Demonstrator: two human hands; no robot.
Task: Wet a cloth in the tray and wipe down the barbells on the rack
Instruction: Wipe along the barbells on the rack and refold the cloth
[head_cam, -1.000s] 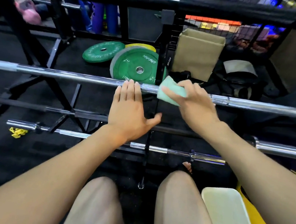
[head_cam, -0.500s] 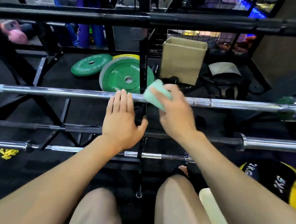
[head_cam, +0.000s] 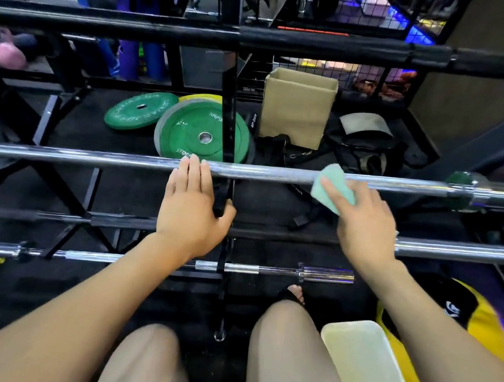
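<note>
Cloth [head_cam: 334, 187] slid right along barbell [head_cam: 263, 173], under right hand [head_cam: 366, 223] grip.

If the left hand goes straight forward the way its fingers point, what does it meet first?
Its fingertips already reach the chrome barbell, so the left hand meets that bar first. Depth is unclear.

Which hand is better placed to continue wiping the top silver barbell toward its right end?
The right hand. It already holds the pale green cloth against the top silver barbell, nearer its right end. The left hand only rests flat on it, without cloth.
</note>
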